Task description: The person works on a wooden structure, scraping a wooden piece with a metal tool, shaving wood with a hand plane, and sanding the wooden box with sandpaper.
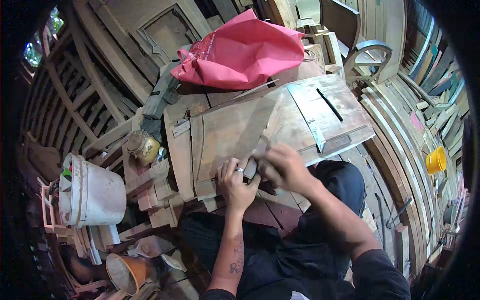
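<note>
My left hand (235,184), with a ring on one finger, is closed around a small brown block (250,170) at the near edge of a wooden panel (225,130). Right beside it, my right hand (284,167) is curled and blurred by motion. A smeared brownish piece (261,146) shows at its fingers; its kind is unclear. Farther right on the panel lie a thin black stick (330,105) and a pale, bluish strip (306,116).
Behind the panel rests a red bag (245,52). At the left are a jar (143,145), a white bucket (100,192) and an orange container (132,270). Long timber planks (400,165) run along the right, with a yellow bucket (436,160) beyond them.
</note>
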A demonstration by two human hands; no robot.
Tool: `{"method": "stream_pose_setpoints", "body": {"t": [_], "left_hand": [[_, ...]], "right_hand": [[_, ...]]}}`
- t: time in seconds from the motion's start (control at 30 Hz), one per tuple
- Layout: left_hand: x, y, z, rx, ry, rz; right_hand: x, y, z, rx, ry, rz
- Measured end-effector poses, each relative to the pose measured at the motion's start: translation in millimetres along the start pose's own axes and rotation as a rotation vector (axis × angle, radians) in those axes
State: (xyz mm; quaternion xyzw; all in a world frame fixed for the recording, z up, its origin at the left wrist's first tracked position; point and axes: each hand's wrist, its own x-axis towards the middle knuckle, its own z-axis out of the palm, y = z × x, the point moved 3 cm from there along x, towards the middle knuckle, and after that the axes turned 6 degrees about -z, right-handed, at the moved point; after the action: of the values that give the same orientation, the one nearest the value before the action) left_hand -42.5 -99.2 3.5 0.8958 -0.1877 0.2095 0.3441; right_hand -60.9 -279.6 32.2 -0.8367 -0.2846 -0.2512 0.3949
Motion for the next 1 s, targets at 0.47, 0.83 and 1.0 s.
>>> {"method": "stream_pose_setpoints", "body": {"t": [0.47,0.83,1.0], "left_hand": [[0,0,2,0.008,0.041,0.023],[-4,-9,5,0.005,0.044,0.035],[2,3,-1,-0.014,0.045,0.022]], "right_hand": [[-2,13,1,-0.018,0.042,0.101],[-4,-18,7,-0.063,-0.022,0.01],[4,11,-3,-0.137,0.095,0.116]]}}
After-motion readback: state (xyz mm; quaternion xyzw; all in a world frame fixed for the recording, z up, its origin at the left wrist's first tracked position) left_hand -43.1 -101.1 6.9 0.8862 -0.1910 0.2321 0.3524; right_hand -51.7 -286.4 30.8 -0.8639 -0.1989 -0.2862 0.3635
